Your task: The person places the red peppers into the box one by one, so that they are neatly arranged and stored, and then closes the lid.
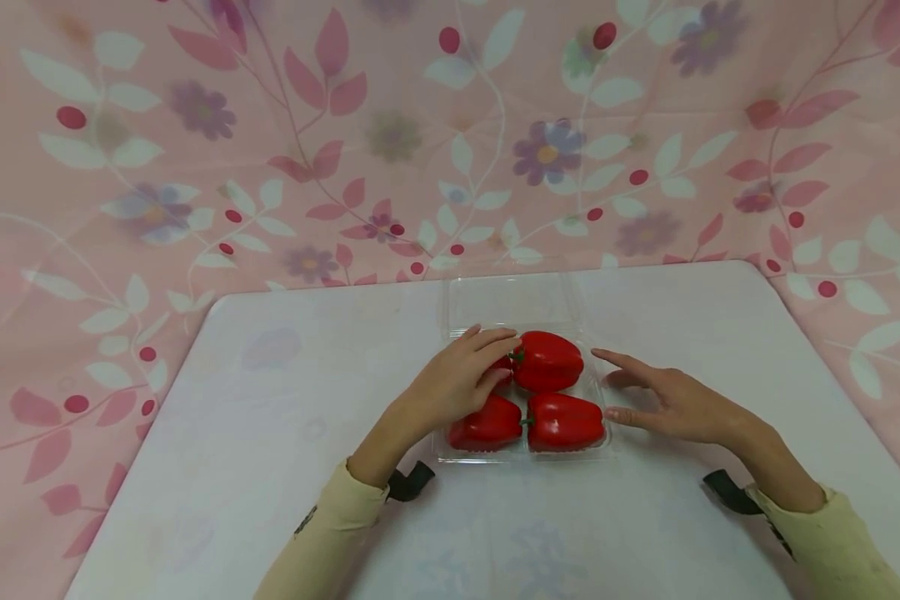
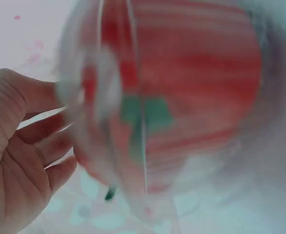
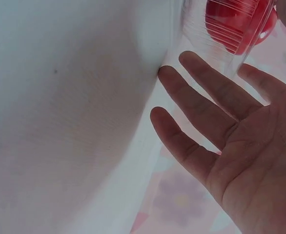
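Note:
A clear plastic clamshell box [image 1: 450, 455] holds several red bell peppers with green stems. My left hand [image 1: 453, 379] reaches over its left side, fingers and thumb bent round the back-left bell pepper [image 1: 501, 367], which the hand mostly hides. Beside it lie the back-right bell pepper [image 1: 547, 362], the front-left bell pepper [image 1: 487, 423] and the front-right bell pepper [image 1: 566, 422]. My right hand [image 1: 671, 404] hovers at the box's right side, fingers spread and holding nothing. In the right wrist view its fingertips [image 3: 168, 73] show near the box wall.
The box's transparent lid [image 1: 510, 302] stands open toward the back edge of the white table [image 1: 270, 467]. A pink floral cloth [image 1: 390, 133] hangs behind it. Dark wrist-camera mounts show under both sleeves, the left mount [image 1: 412, 482] close to the box's front-left corner.

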A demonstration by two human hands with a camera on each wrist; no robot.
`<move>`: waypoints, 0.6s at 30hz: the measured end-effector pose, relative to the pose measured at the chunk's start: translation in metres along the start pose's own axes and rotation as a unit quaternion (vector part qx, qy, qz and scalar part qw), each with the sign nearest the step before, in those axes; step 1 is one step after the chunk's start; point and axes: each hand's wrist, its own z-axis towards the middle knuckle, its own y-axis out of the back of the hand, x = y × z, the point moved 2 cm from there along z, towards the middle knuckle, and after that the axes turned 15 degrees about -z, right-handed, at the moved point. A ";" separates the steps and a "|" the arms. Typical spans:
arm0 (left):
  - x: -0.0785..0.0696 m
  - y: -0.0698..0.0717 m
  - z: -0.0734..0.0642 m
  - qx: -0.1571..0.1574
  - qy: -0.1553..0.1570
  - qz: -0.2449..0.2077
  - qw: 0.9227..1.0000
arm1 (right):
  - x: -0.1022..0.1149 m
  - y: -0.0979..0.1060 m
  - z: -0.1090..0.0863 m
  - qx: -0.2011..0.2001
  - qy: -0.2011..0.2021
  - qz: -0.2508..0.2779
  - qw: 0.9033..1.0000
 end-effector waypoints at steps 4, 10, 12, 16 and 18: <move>0.007 0.012 -0.007 -0.045 0.012 -0.021 0.999 | -0.002 0.003 0.003 -0.010 0.000 -0.003 1.000; 0.029 0.026 -0.015 -0.134 0.064 -0.082 0.986 | -0.004 0.012 0.012 -0.033 -0.006 0.015 0.999; 0.037 0.029 -0.018 -0.160 0.081 -0.092 0.979 | -0.005 0.014 0.016 -0.041 -0.006 0.022 0.999; 0.051 0.032 -0.023 -0.202 0.106 -0.114 0.967 | -0.009 0.017 0.026 -0.055 -0.009 0.029 0.998; 0.057 0.033 -0.024 -0.215 0.123 -0.128 0.960 | -0.010 0.019 0.032 -0.062 -0.011 0.033 0.997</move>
